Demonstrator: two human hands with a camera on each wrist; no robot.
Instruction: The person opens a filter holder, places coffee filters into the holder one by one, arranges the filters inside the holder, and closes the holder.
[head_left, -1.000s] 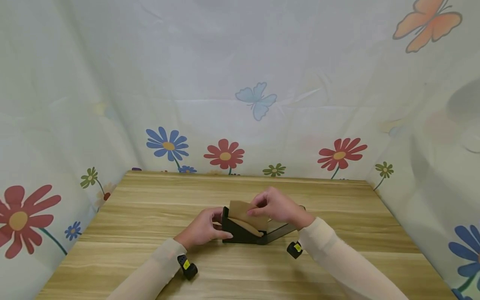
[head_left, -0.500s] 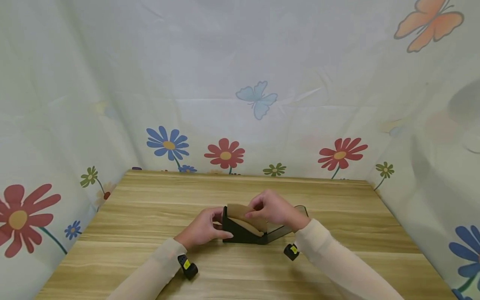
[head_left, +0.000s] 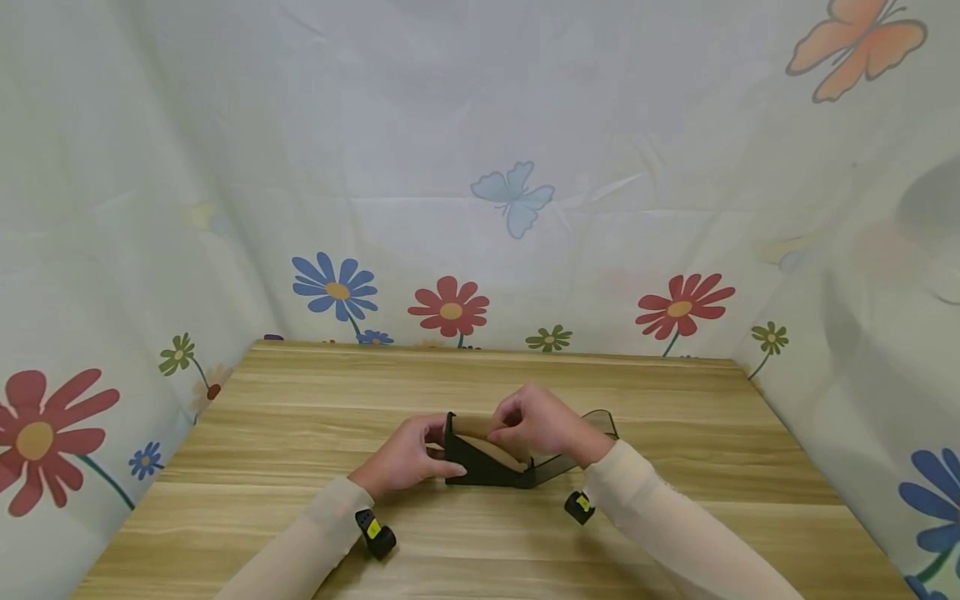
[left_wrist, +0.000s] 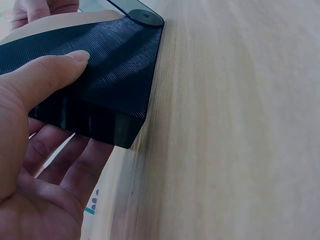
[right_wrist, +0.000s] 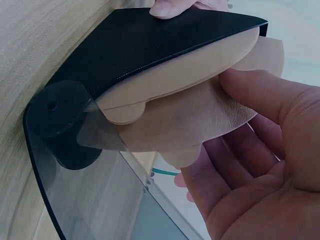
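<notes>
A black coffee filter holder (head_left: 480, 468) with slanted sides stands on the table. My left hand (head_left: 407, 454) grips its left end, the thumb on the near side wall (left_wrist: 115, 65) and the fingers round the back. Inside lies a stack of brown paper coffee filters (right_wrist: 187, 75), each with a small tab. My right hand (head_left: 546, 423) pinches another coffee filter (right_wrist: 172, 120) between thumb and fingers, partly behind the stack and sticking out past the holder's edge. The holder's clear smoky lid (head_left: 561, 468) is swung open to the right on its round hinge (right_wrist: 60, 110).
A wooden table (head_left: 337, 383) carries everything. A white curtain (head_left: 450, 125) printed with flowers and butterflies rises behind and at both sides. Black wrist cameras (head_left: 375, 535) sit on both wrists.
My right hand has moved down and slightly left, and the pinched coffee filter has sunk lower into the holder. More of the lid shows. My left hand has stayed in place.
</notes>
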